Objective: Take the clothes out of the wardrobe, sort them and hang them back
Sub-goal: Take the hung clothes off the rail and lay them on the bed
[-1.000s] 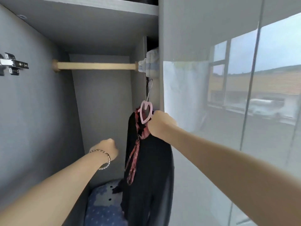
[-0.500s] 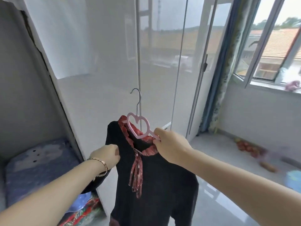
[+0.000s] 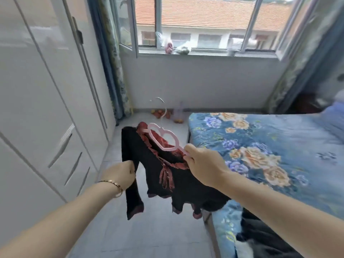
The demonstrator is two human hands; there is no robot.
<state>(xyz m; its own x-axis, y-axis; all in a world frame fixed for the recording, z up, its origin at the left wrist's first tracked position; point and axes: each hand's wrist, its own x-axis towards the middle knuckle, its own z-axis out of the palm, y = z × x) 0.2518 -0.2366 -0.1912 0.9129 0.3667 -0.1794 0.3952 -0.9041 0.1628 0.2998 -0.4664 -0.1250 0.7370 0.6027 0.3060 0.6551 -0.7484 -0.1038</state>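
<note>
Fingers (image 3: 188, 150) of my right hand (image 3: 202, 164) are curled round the right arm of a pink heart-shaped hanger (image 3: 167, 148), gripping it. Fingers (image 3: 131, 167) of my left hand (image 3: 121, 175), the wrist ringed by a gold bracelet (image 3: 114, 183), pinch the left sleeve (image 3: 133, 198) of the black top (image 3: 178, 183). The top, with its red frilled collar and bow (image 3: 166, 176), hangs on the hanger, held in the air between both hands over the floor and the bed's near left edge; its hem trails against the edge of the bed (image 3: 260, 146). The hanger's metal hook (image 3: 163, 108) points up and catches on nothing.

Progress, as I judge it: this garment is out of the wardrobe (image 3: 46, 108) but not yet laid down. A dark heap of cloth (image 3: 260, 239) lies on the bed at near right, possibly clothing already removed; I cannot tell. Sorting and rehanging remain.

Setting: the bed carries a blue cover printed with large flowers. White glossy wardrobe doors and drawers fill the left side. Pale floor tiles (image 3: 149, 235) run between wardrobe and bed. At the far wall, an open window (image 3: 204, 25) shows orange roofs, with a patterned curtain (image 3: 113, 62) at its left and small blurred objects on the floor below.
</note>
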